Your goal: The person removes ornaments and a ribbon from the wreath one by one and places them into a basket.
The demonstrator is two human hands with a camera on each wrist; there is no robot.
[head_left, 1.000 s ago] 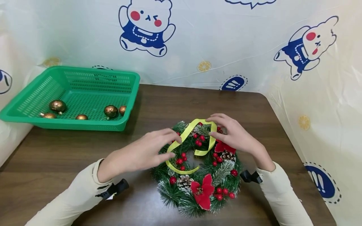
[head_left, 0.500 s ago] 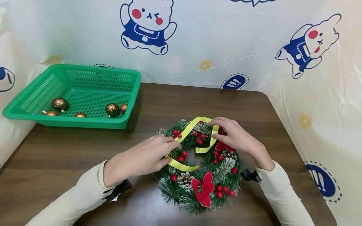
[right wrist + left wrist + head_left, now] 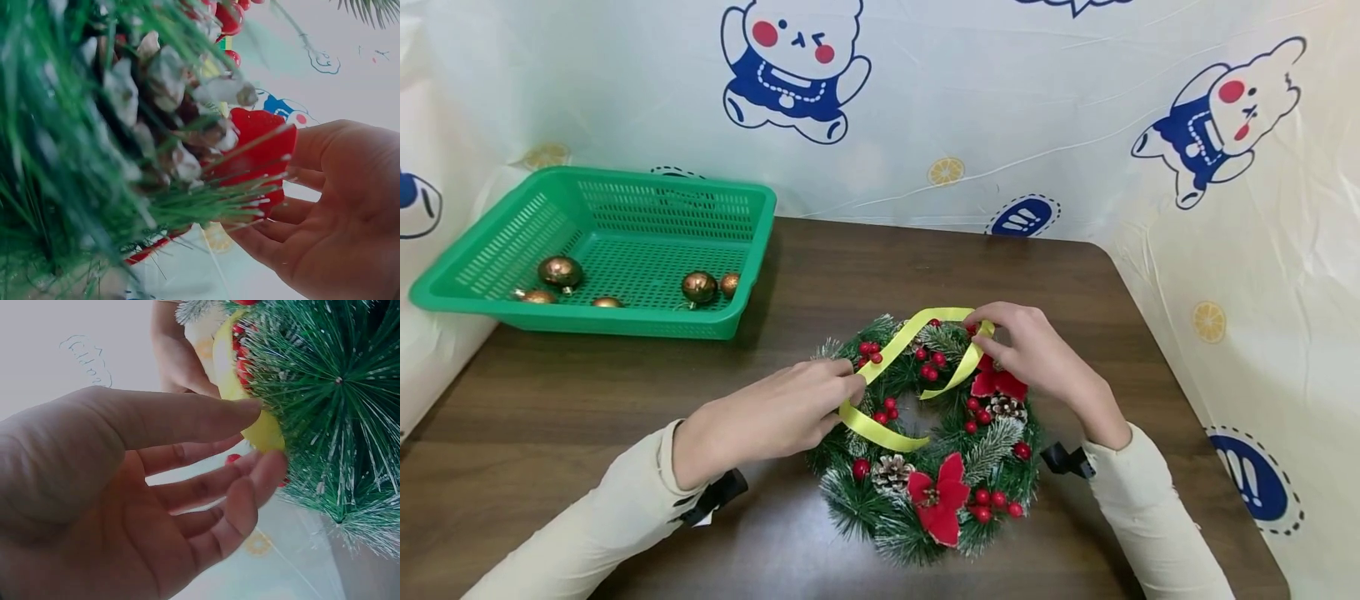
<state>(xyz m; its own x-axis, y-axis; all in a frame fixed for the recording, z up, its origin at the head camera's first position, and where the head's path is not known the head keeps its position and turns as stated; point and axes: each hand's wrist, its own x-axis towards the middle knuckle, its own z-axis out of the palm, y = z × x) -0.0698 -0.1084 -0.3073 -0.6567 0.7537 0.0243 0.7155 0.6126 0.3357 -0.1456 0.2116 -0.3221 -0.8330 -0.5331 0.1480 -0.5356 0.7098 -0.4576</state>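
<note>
A green Christmas wreath (image 3: 992,457) with red berries, pinecones and red poinsettias lies on the table. Over its upper half runs a loose yellow ribbon (image 3: 887,435), its two ends hanging near the centre hole. At the wreath's left side my left hand (image 3: 767,412) pinches the ribbon. The left wrist view shows the ribbon (image 3: 267,432) between thumb and fingertips. My right hand (image 3: 1037,350) pinches the ribbon at the upper right, above a red poinsettia (image 3: 998,382). In the right wrist view, a pinecone (image 3: 165,81) and red petals (image 3: 256,153) hide those fingertips.
At the back left stands a green plastic basket (image 3: 625,323) holding several bronze baubles (image 3: 561,272). The brown wooden table (image 3: 880,258) meets a white printed curtain (image 3: 910,92) behind and at the sides.
My left fingers have closed on the ribbon's left bend. My right hand has taken hold of the ribbon and drawn its upper bend slightly to the right. The wreath stays in place.
</note>
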